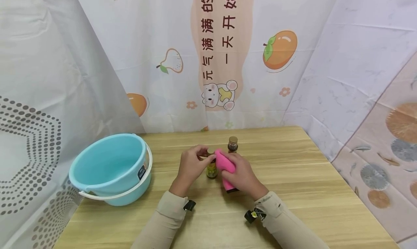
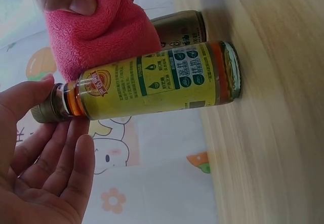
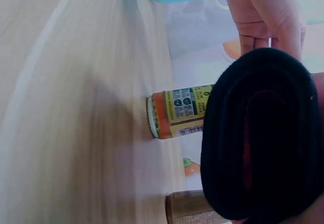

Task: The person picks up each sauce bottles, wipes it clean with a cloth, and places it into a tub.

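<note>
A glass bottle (image 1: 211, 171) with a yellow label and a brownish cap stands upright on the table. My left hand (image 1: 191, 165) pinches its cap between thumb and fingers, the other fingers loosely bent in the left wrist view. In my right hand (image 1: 242, 174) is a folded pink fluffy cloth (image 2: 104, 37), held against the bottle's upper right side. The cloth's black end (image 3: 263, 133) fills much of the right wrist view and hides part of the bottle. Behind the cloth stands a second, darker bottle (image 1: 232, 144) with a gold-brown cap, partly covered.
A light blue bucket (image 1: 109, 169) with a white handle stands at the table's left edge. A wood-grain table (image 1: 293, 205) lies under everything. Printed curtains (image 1: 156, 93) hang behind it and along both sides.
</note>
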A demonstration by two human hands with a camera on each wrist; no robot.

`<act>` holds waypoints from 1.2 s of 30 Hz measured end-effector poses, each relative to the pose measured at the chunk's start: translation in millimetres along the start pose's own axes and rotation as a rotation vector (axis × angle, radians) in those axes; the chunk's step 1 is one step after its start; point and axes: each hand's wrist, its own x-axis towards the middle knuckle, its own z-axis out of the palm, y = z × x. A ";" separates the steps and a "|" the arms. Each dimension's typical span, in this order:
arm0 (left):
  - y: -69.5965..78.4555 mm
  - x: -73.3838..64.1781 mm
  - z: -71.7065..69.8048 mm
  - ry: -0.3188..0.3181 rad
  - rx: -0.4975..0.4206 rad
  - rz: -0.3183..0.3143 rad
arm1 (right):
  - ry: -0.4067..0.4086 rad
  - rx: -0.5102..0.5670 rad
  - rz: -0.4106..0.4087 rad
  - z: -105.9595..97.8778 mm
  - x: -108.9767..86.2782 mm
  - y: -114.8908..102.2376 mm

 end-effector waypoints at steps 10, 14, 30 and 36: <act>0.3 4.3 -2.6 -0.043 0.024 0.012 | -0.060 -0.031 -0.005 -3.8 5.7 -0.5; 1.7 5.5 -3.1 -0.051 0.032 0.003 | -0.067 -0.031 -0.003 -3.5 5.9 -0.2; 4.6 2.9 -4.3 -0.054 0.035 -0.065 | -0.137 -0.034 0.041 3.9 4.2 8.9; 5.4 2.0 -5.5 -0.070 0.040 -0.069 | -0.151 -0.054 0.056 5.9 2.3 9.5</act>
